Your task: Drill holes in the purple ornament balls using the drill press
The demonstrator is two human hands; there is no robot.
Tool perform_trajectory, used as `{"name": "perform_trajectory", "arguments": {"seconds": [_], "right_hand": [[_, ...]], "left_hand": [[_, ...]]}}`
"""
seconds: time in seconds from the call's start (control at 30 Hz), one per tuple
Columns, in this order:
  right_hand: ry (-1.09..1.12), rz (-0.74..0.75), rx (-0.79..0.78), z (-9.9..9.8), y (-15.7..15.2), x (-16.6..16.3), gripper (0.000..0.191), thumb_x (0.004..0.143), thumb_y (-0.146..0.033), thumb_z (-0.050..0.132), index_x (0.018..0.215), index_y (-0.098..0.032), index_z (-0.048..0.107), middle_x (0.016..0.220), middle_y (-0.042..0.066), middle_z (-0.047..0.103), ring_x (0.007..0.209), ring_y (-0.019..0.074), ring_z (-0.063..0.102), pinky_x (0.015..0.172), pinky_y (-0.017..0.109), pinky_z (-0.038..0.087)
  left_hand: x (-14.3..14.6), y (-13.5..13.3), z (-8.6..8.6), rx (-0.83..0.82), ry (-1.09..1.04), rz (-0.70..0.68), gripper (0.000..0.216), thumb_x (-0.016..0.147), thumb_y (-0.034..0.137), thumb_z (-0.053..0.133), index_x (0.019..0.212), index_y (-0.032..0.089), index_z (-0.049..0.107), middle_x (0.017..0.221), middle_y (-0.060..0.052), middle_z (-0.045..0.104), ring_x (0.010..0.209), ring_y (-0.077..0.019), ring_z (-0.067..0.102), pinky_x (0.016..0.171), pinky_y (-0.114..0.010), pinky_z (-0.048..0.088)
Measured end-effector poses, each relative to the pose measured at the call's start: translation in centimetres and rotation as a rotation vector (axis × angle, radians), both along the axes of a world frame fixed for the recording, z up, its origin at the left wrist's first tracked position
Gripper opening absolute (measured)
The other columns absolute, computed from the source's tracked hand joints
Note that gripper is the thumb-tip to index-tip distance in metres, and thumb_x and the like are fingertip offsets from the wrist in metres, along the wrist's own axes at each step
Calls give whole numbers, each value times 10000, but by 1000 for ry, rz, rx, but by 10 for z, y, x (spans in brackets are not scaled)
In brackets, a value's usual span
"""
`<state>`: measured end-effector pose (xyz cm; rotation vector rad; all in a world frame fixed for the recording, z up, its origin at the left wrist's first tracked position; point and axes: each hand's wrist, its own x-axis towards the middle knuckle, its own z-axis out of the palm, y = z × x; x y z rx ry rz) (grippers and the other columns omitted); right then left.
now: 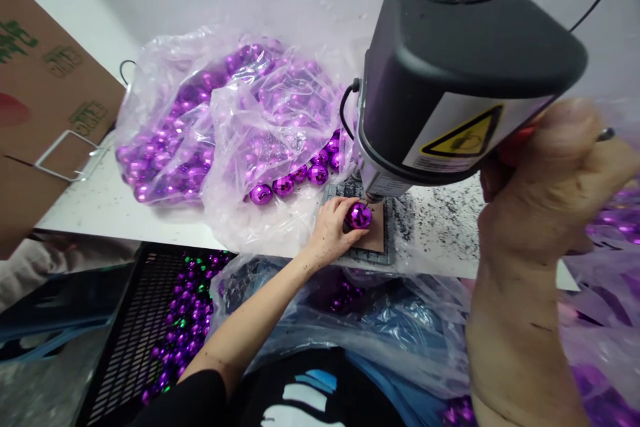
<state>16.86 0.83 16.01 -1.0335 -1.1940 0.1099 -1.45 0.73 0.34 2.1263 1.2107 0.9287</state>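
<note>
My left hand pinches a shiny purple faceted ball between thumb and fingers. Beneath the ball, a piece of brown cardboard covers part of the grey metal base of a bench drill press. Its black motor housing, with a yellow warning label, stands over the ball; the tool tip is close to the ball's top, though I cannot tell whether they touch. On the housing's right side my right hand is closed around a lever handle, mostly hidden by the fingers.
Clear plastic bags of purple balls lie behind on the white table. Dark shavings litter its right part. A cardboard box stands left. Below are a black crate with purple and green pieces and a plastic bag.
</note>
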Motion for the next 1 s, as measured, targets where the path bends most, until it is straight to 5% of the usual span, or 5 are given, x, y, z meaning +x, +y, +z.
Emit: {"name": "perform_trajectory", "arguments": {"seconds": [0.37,0.53,0.73,1.0], "right_hand": [[-88,-119,-47,-1,-17,-8,513,955,-526,431,682,-109,550,570,-24,455,478,16,458,471,189,322],[-105,-248,-17,-24,-39,-18,386,951,-420,459,740,-137,614,575,-16,494,483,54,487,459,228,283],[-136,-204,110,-57,-43,-12,241,913,-326,495,859,-163,664,644,0,580,510,76,532,477,234,363],[-141,-158,277,-66,-31,-14,243,912,-207,437,863,-116,657,529,-20,466,446,43,452,428,180,301]], "left_hand": [[2,2,-10,36,-2,-39,550,813,381,767,1281,205,540,1254,-98,633,1230,-264,558,1174,-494,281],[1,3,-9,23,-9,-59,545,805,378,770,1268,206,540,1218,-80,650,1178,-254,575,1155,-479,298],[1,3,-9,21,-9,-66,526,821,372,756,1264,199,533,1212,-82,649,1165,-260,573,1156,-493,293],[2,3,-8,6,-10,-52,524,810,364,769,1261,212,549,1254,-86,645,1217,-266,556,1167,-482,300]]}}
